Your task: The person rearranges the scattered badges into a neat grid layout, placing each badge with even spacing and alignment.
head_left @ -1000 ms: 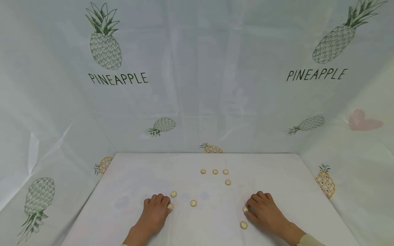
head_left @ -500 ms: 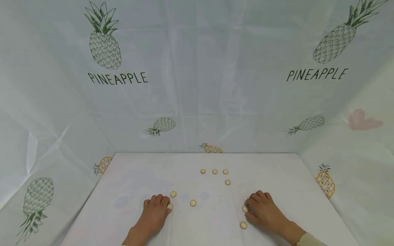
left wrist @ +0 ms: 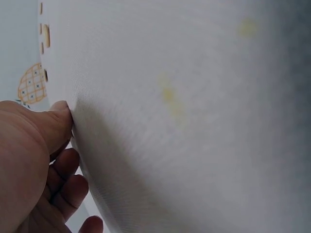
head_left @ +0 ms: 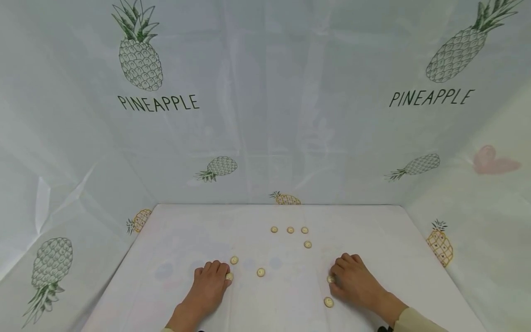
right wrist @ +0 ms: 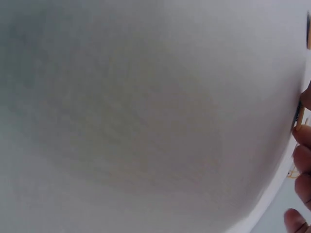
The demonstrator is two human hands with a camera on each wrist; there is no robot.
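Note:
Small round pale-yellow discs, some with a faint mark on top, lie on the white tabletop. In the head view my left hand [head_left: 209,282] pinches one disc [head_left: 229,276] between thumb and forefinger; in the left wrist view the thumb [left wrist: 58,121] hides that disc. Just beyond it lies another disc [head_left: 234,260]. My right hand [head_left: 354,281] holds a disc [head_left: 330,279] at its edge, partly covered by the fingers. The right wrist view shows this disc [right wrist: 300,116] edge-on between thumb and forefinger. Nearer the front lies a further disc [head_left: 329,302].
A single disc [head_left: 260,272] sits between the hands. Farther back is a short row with a left disc [head_left: 274,229], a middle disc [head_left: 290,230] and a right disc [head_left: 304,230], plus one disc [head_left: 308,244] below it. A pineapple-printed sheet [head_left: 265,115] surrounds the table [head_left: 186,221].
My right hand has turned slightly, and its fingers now cover more of their disc. The left hand keeps its place. The head view has shifted a little.

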